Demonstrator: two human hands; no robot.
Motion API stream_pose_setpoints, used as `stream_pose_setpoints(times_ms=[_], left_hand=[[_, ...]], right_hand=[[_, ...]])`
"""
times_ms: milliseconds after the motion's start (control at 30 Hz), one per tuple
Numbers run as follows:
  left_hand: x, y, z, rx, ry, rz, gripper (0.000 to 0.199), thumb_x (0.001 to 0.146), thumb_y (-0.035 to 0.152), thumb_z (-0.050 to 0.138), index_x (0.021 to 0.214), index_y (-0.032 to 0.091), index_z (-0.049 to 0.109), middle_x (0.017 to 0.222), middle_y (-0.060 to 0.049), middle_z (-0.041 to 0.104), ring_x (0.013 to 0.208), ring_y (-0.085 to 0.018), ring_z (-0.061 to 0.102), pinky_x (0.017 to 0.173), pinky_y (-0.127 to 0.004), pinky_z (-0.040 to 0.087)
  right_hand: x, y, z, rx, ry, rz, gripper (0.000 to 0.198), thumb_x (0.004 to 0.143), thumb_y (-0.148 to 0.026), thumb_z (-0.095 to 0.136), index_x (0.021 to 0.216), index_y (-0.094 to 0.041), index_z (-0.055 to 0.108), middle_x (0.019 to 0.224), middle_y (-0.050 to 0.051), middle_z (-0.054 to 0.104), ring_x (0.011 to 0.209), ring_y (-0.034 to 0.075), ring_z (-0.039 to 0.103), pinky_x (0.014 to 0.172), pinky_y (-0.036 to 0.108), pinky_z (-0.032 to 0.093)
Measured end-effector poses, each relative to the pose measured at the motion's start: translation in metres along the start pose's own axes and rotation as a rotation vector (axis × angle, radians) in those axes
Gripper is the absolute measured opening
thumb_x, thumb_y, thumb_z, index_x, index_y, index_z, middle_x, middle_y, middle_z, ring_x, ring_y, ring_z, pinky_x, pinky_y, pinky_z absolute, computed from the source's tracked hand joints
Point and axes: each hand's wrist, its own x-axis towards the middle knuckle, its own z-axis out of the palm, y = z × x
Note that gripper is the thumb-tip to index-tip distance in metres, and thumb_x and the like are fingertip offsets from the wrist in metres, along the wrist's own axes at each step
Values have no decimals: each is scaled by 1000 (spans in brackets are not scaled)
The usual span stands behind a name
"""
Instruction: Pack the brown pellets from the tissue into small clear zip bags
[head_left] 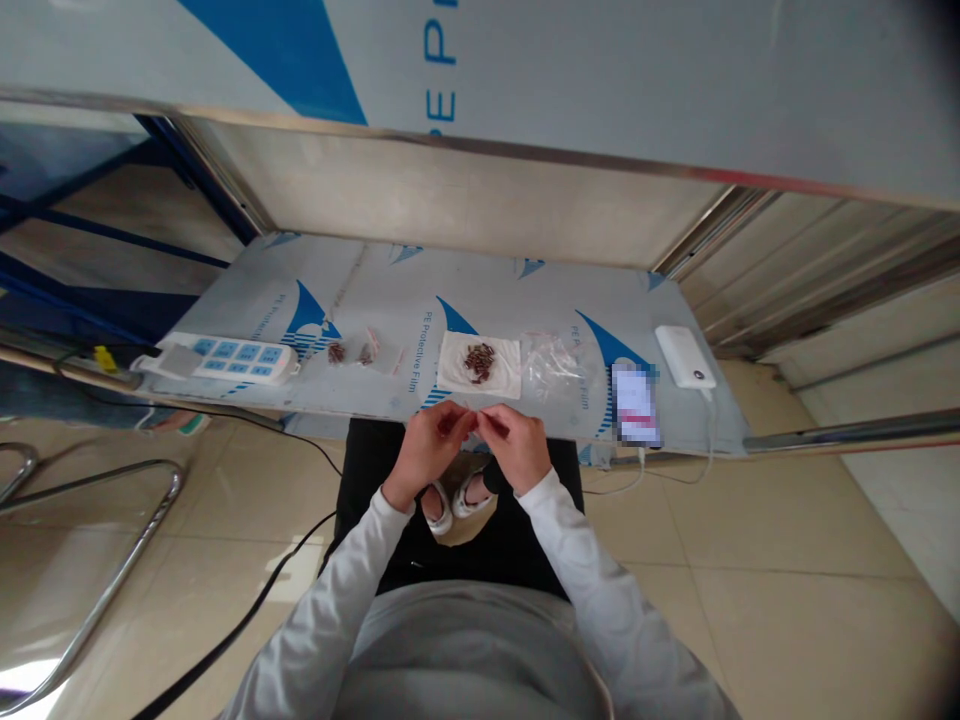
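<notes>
brown pieces (478,362) lie heaped on white cloth (454,372).

You wear a grey top (465,650) with pale long sleeves (615,600) (softly creased), black trousers (364,460) and white shoes (444,522).

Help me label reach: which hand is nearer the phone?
Right. The right hand is left of the phone, apart from it; the left hand is farther left.

Our grey worktop (465,275) (blue-printed film (607,345)) bears a rectangular white sheet (454,365), crumpled clear plastic (555,365), a blue-and-white power strip (240,360).
</notes>
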Motion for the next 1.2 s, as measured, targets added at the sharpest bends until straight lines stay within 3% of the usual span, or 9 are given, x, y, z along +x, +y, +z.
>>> stream_pose_setpoints(times_ms=[200, 333, 400, 467, 567, 767, 967, 1100, 1200], left_hand=[[-7, 11, -14, 387, 46, 13, 16, 73, 27, 60, 58, 21, 57, 55, -1, 61, 49, -13, 53, 54, -26, 36], [-10, 25, -20, 473, 51, 58, 12, 74, 21, 54, 62, 19, 55, 57, 0, 58, 52, -12, 50, 55, -25, 35], [-9, 33, -21, 417, 1, 82, 12, 77, 19, 49, 67, 18, 55, 60, 1, 58, 54, -11, 50, 56, -23, 36], [-8, 39, -22, 343, -41, 89, 13, 79, 19, 46, 69, 17, 54, 62, 2, 58, 55, -10, 50, 57, -22, 37], [-5, 43, -23, 296, -65, 92, 14, 81, 18, 44, 69, 17, 52, 63, 2, 58, 56, -9, 50, 56, -21, 37], [-6, 46, -30, 515, -42, 128, 12, 80, 19, 46, 70, 18, 53, 64, 0, 59, 57, -12, 52, 57, -23, 34], [-10, 53, -34, 789, 83, 144, 16, 83, 26, 47, 71, 20, 57, 69, -4, 64, 57, -15, 55, 55, -26, 30], [-5, 35, -45, 723, 180, 83, 29, 89, 33, 40, 71, 19, 59, 70, -4, 67, 59, -15, 58, 58, -25, 33], [4, 6, -63, 680, 229, -48, 35, 89, 41, 40, 72, 19, 61, 69, -5, 68, 60, -16, 61, 60, -24, 37]], right_hand=[[-4, 10, -11, -208, 58, 18, 10, 80, -22, 57, 72, -20, 63, 65, 3, 70, 60, 19, 67, 60, 27, 50], [-8, 2, -19, -114, 14, -29, 6, 79, -22, 58, 80, -20, 63, 75, 4, 70, 69, 19, 67, 68, 30, 52], [-7, -2, -21, 51, -73, -107, 26, 81, -26, 59, 106, -19, 60, 106, 9, 68, 97, 21, 65, 84, 34, 50], [-4, -3, -19, 211, -208, -187, 61, 75, -34, 69, 130, -21, 45, 135, 11, 52, 123, 24, 50, 101, 38, 41], [0, 0, -10, 332, -294, -207, 90, 59, -39, 83, 136, -23, 40, 140, 11, 46, 130, 26, 43, 109, 40, 33], [4, 7, 5, 473, -171, -108, 59, 68, -35, 77, 120, -22, 54, 116, 8, 62, 107, 22, 59, 97, 36, 45], [10, 8, 1, 527, -245, -55, 55, 63, -33, 80, 112, -21, 60, 111, 7, 65, 101, 22, 62, 90, 35, 48], [39, 28, -5, 333, -206, -60, 51, 64, -37, 77, 109, -19, 60, 103, 6, 67, 90, 19, 64, 81, 32, 50], [79, 47, -13, -102, -231, -97, 49, 67, -36, 75, 109, -16, 59, 93, 4, 68, 80, 16, 63, 75, 28, 50]])
